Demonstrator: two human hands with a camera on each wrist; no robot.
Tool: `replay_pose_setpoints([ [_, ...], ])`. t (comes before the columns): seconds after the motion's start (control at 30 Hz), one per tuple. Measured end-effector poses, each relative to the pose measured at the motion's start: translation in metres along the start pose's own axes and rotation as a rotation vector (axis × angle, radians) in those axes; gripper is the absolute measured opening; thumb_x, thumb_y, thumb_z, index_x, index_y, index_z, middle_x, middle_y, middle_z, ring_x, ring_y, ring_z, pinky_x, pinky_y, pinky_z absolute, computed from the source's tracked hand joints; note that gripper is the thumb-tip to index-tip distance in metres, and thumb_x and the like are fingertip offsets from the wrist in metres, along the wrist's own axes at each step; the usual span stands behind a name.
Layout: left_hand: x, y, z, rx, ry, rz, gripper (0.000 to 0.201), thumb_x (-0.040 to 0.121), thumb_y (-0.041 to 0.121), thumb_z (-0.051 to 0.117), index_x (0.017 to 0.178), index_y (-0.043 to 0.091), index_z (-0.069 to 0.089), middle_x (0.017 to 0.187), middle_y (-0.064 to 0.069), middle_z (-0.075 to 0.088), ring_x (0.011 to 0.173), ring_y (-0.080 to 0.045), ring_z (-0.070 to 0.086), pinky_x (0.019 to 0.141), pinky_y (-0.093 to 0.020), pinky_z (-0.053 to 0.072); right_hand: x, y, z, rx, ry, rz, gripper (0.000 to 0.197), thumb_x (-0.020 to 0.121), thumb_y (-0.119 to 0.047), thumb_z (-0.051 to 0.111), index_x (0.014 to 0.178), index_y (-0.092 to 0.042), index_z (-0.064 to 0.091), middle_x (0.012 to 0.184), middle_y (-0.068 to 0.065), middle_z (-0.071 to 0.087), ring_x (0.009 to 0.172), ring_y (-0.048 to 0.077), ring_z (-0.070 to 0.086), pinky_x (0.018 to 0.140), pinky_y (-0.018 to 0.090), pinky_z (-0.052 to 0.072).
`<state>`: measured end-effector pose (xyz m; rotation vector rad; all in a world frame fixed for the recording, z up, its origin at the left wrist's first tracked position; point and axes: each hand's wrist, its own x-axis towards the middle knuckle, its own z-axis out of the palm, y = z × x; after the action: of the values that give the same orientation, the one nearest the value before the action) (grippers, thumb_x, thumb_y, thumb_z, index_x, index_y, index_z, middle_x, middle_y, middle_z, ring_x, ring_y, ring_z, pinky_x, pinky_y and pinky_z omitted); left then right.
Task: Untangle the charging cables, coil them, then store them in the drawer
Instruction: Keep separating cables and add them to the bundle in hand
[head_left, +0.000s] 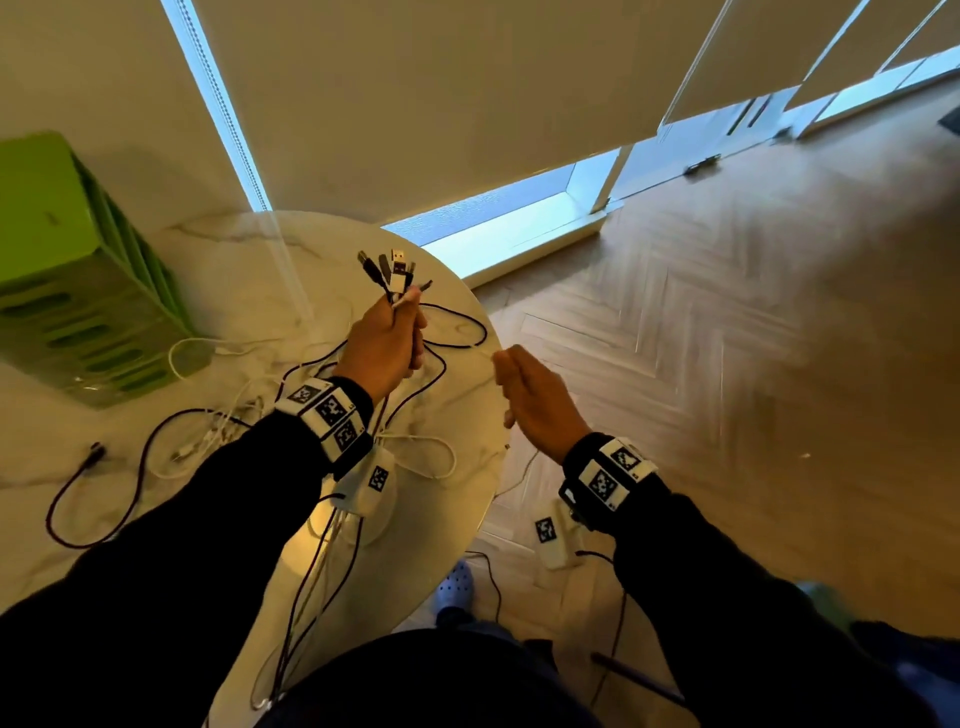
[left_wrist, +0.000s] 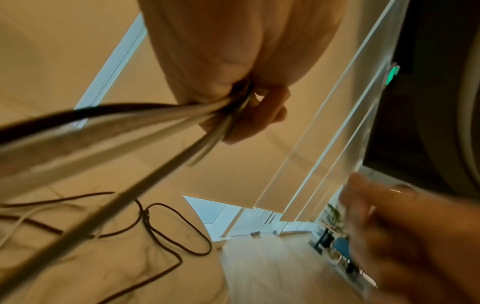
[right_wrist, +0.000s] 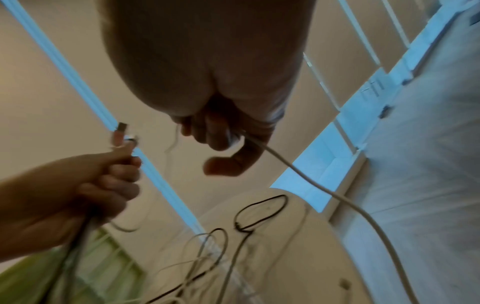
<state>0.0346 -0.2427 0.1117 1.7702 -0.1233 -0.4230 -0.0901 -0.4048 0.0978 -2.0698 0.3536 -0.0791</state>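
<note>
My left hand (head_left: 400, 332) is raised above the round marble table (head_left: 249, 244) and grips a bundle of black and white charging cables (left_wrist: 145, 117). Their USB plugs (head_left: 392, 267) stick up out of the fist. The cables hang down to a tangle on the tabletop (head_left: 249, 410). My right hand (head_left: 524, 384) is to the right, past the table edge, its fingers curled round a single white cable (right_wrist: 306, 181) that trails downward. A green drawer unit (head_left: 78, 280) stands at the table's back left.
A black cable loop (head_left: 462, 332) lies near the table's far right edge. Another black cable (head_left: 78, 499) runs along the left front. Wooden floor (head_left: 727, 338) spreads to the right, with a window and blinds behind the table. My shoe (head_left: 454, 584) shows below the table.
</note>
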Motion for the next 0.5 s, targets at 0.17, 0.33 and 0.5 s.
replay_pose_setpoints([
  [0.17, 0.002, 0.004, -0.009, -0.325, -0.084, -0.092, 0.047, 0.107, 0.05, 0.036, 0.077, 0.015, 0.047, 0.052, 0.005, 0.032, 0.043, -0.008, 0.026, 0.044, -0.023, 0.021, -0.004, 0.053, -0.015, -0.304, -0.384, 0.645, 0.028, 0.101, -0.035, 0.054, 0.106, -0.008, 0.06, 0.087, 0.01, 0.068, 0.069, 0.022, 0.064, 0.074, 0.037, 0.06],
  [0.33, -0.011, 0.009, -0.015, -0.503, -0.239, -0.098, 0.044, 0.108, 0.046, 0.036, 0.076, 0.016, 0.046, 0.054, 0.004, 0.024, 0.048, -0.011, 0.019, 0.049, -0.026, 0.017, -0.012, 0.03, 0.003, -0.534, -0.793, 0.443, 0.116, 0.072, -0.046, 0.086, 0.159, -0.021, 0.014, 0.163, 0.006, 0.024, 0.147, 0.026, 0.03, 0.116, 0.041, 0.03],
  [0.5, -0.034, 0.02, -0.018, -0.526, -0.398, -0.057, 0.043, 0.109, 0.041, 0.032, 0.075, 0.017, 0.041, 0.057, 0.003, 0.025, 0.052, -0.012, 0.026, 0.051, -0.024, 0.025, 0.009, -0.029, 0.054, -0.053, -0.68, 0.075, 0.107, 0.073, -0.038, 0.088, 0.156, -0.025, 0.022, 0.16, -0.001, 0.029, 0.145, 0.015, 0.029, 0.121, 0.039, 0.026],
])
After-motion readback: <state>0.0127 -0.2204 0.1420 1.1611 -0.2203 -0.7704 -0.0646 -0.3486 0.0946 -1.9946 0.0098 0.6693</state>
